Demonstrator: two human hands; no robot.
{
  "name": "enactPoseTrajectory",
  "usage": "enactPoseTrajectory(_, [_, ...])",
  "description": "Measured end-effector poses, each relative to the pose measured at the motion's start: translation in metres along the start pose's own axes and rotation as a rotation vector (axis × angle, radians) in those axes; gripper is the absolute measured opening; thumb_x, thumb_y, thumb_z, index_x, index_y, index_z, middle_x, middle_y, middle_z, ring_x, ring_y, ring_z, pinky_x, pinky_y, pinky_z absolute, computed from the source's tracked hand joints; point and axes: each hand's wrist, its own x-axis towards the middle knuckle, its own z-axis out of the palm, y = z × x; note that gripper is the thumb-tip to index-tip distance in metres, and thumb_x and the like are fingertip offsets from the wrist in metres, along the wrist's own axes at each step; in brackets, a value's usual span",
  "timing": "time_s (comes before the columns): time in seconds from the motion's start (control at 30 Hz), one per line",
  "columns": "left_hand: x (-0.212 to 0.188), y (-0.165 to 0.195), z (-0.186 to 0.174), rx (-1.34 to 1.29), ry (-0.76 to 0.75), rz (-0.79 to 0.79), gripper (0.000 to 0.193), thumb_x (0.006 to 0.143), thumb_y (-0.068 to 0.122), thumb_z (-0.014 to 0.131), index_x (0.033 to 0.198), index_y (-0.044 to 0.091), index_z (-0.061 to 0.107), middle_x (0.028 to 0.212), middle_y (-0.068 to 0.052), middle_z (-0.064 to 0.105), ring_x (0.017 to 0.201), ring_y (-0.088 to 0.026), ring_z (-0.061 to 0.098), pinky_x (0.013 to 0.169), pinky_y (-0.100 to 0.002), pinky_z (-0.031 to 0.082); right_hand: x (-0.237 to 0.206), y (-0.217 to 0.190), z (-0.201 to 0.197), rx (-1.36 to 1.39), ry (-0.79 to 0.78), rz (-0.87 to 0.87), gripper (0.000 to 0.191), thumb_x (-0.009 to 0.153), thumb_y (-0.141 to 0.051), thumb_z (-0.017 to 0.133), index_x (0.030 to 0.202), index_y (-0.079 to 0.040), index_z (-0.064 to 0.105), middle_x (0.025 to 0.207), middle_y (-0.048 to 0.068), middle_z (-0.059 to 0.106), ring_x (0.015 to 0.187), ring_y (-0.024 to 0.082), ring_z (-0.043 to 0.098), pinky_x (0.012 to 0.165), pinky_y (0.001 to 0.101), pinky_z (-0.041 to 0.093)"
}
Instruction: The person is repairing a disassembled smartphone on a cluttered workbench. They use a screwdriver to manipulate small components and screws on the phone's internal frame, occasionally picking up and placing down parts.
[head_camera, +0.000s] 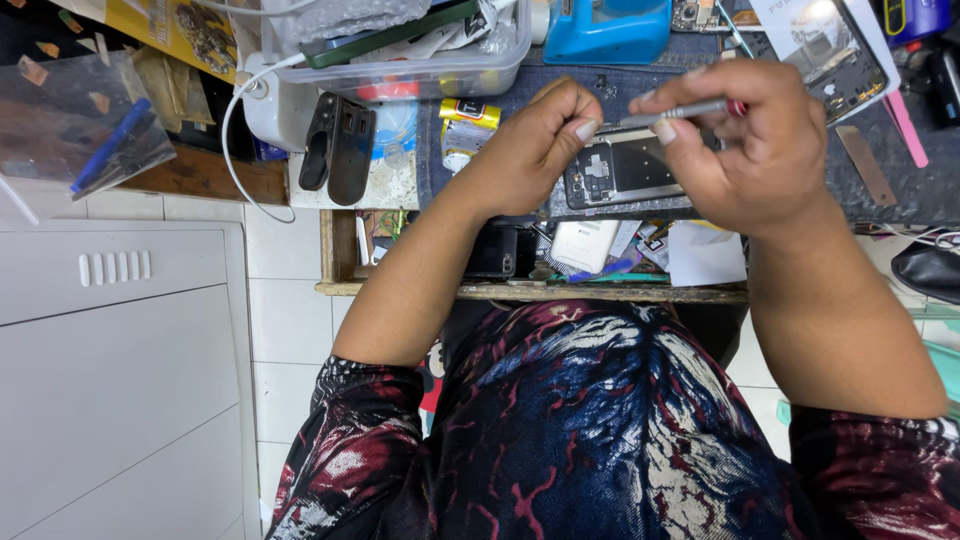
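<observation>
Right hand (760, 150) pinches a thin metal screwdriver (675, 113), tip toward the left hand (535, 140), whose fingers are pressed together at that tip, seemingly steadying it above the opened phone (625, 170) on the desk (900, 190). A clear plastic bin (420, 75) and blue holder (605, 35) crowd behind.

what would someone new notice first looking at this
Both hands meet at the middle of the bench: the right hand holds a slim metal screwdriver, and the left hand pinches at its tip. Right under them lies an opened phone, back cover off, on the dark blue mat. Around them is clutter, with a clear plastic tub behind at the left and an open drawer of small parts below.
</observation>
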Motion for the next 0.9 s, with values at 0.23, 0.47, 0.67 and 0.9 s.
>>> enactPoseTrajectory(0.23, [-0.009, 0.004, 0.001, 0.230, 0.038, 0.041, 0.016, 0.095, -0.005, 0.059, 0.109, 0.002, 0.061, 0.118, -0.014, 0.056, 0.111, -0.036, 0.062, 0.092, -0.041, 0.052, 0.003, 0.017, 0.009, -0.190, -0.212, 0.068, 0.034, 0.106, 0.000, 0.069, 0.134, -0.001, 0.050, 0.114, 0.011, 0.074, 0.101, 0.024, 0.077, 0.081, 0.0322, 0.060])
enactPoseTrajectory(0.47, [-0.019, 0.004, 0.008, 0.357, 0.150, -0.028, 0.026, 0.087, -0.011, 0.055, 0.108, 0.001, 0.063, 0.117, -0.015, 0.055, 0.107, -0.038, 0.062, 0.087, -0.045, 0.052, 0.013, 0.027, 0.027, -0.229, -0.274, 0.014, 0.036, 0.103, -0.002, 0.070, 0.135, -0.006, 0.052, 0.114, 0.009, 0.073, 0.099, 0.029, 0.074, 0.080, 0.0388, 0.059])
enactPoseTrajectory(0.67, [-0.021, 0.003, 0.007, 0.398, 0.158, -0.027, 0.028, 0.085, -0.010, 0.056, 0.110, 0.001, 0.064, 0.117, -0.015, 0.056, 0.106, -0.038, 0.063, 0.085, -0.047, 0.053, 0.021, 0.025, 0.029, -0.264, -0.333, 0.039, 0.037, 0.102, -0.005, 0.068, 0.136, -0.006, 0.053, 0.112, 0.009, 0.073, 0.100, 0.030, 0.073, 0.080, 0.0408, 0.058])
enactPoseTrajectory(0.9, [-0.023, 0.002, 0.008, 0.408, 0.159, -0.026, 0.027, 0.086, -0.008, 0.057, 0.110, 0.001, 0.065, 0.118, -0.014, 0.057, 0.106, -0.038, 0.064, 0.083, -0.048, 0.053, 0.025, 0.025, 0.030, -0.249, -0.364, 0.033, 0.033, 0.103, -0.004, 0.067, 0.133, -0.006, 0.055, 0.111, 0.009, 0.074, 0.098, 0.029, 0.073, 0.081, 0.0396, 0.059])
